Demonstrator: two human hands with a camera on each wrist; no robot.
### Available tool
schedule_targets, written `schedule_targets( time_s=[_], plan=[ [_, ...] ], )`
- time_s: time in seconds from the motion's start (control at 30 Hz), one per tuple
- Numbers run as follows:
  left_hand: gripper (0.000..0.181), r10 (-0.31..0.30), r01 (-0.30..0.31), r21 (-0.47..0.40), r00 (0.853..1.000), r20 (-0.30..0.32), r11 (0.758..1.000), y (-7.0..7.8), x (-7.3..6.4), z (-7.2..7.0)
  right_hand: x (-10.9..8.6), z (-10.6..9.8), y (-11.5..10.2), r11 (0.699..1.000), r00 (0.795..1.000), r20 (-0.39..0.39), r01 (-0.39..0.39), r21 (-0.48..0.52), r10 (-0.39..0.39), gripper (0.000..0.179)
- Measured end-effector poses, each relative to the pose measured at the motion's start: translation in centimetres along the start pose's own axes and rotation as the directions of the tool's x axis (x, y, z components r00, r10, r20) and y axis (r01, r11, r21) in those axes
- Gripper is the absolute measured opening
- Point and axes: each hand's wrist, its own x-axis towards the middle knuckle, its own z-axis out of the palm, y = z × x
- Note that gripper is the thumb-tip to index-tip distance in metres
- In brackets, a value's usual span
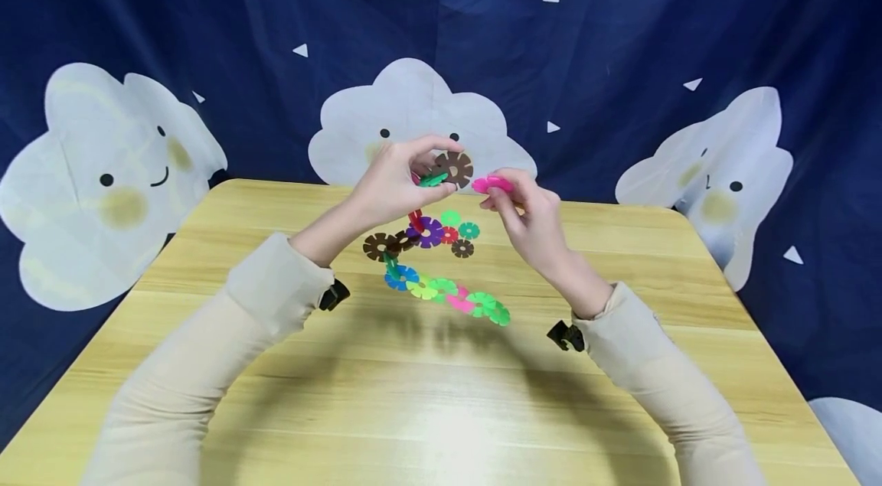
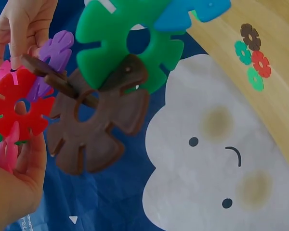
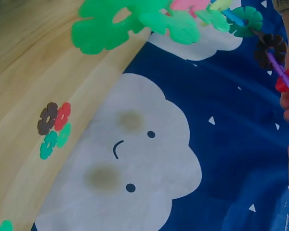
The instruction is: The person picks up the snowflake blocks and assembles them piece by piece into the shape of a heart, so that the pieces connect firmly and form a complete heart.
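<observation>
My left hand (image 1: 393,184), raised above the table, holds the upper end of a chain of slotted plastic flower discs, with a brown disc (image 1: 463,168) and a green disc (image 1: 434,180) at its fingers. Just to its right, my right hand (image 1: 539,224) pinches a pink disc (image 1: 491,184), apart from the brown one. Below the left hand the chain hangs through a purple disc (image 1: 429,232), a blue disc (image 1: 401,278) and several green ones (image 1: 482,304). In the left wrist view a red disc (image 2: 13,89) sits close to the left hand.
Four-lobed group aside, several loose discs lie on the wooden table (image 1: 344,394): a red one (image 3: 62,116), a brown one (image 3: 47,118) and two greenish ones (image 3: 48,145). Behind the table hangs a dark blue curtain (image 1: 606,34) with white clouds.
</observation>
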Motion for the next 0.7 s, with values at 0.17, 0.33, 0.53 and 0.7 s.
schedule_targets(
  time_s=[0.17, 0.33, 0.53, 0.7],
  plan=[
    [0.040, -0.008, 0.008, -0.013, 1.000, -0.012, 1.000, 0.1, -0.2, 0.2, -0.2, 0.1, 0.1, 0.999, 0.998, -0.065, 0.024, -0.044, -0.027, 0.015],
    [0.040, -0.034, 0.034, -0.059, 0.999, 0.004, 0.998, 0.2, -0.2, 0.6, -0.3, 0.2, 0.2, 0.994, 0.994, -0.078, 0.065, -0.086, -0.072, 0.009],
    [0.040, -0.041, 0.041, -0.091, 0.999, 0.002, 0.995, 0.2, -0.3, 1.1, -0.3, 0.3, 0.2, 0.991, 0.989, -0.107, 0.094, -0.097, -0.104, 0.023],
    [0.043, -0.044, 0.044, -0.109, 0.999, 0.005, 0.993, 0.0, -0.3, 1.4, -0.4, 0.5, 0.3, 0.990, 0.984, -0.131, 0.110, -0.085, -0.121, 0.021]
  ],
)
